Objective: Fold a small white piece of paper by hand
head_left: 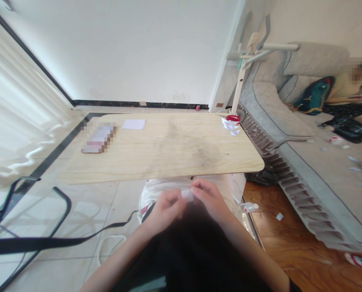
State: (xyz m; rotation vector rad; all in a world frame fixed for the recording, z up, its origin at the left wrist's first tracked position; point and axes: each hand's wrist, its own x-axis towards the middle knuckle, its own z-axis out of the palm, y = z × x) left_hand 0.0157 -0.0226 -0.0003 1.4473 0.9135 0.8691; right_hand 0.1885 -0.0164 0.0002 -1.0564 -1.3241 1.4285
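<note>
A small piece of white paper [186,195] is held between my two hands, close to my body and just short of the table's near edge. My left hand [168,206] pinches its left side between thumb and fingers. On the other side, my right hand [209,198] is closed on the paper's right end with thumb and index finger. Its folds are too small to make out. Several folded white paper boats [230,126] rest at the right end of the wooden table [175,150], with red-handled scissors [233,119] by them. White paper sheets [134,124] lie at the far left.
A blurred-out phone-like object [99,138] lies on the table's left side. To the right is a grey sofa [293,121], with a seated person and a teal backpack [316,95]. A white bottle [250,207] is on the floor. A black metal frame [62,202] stands at left.
</note>
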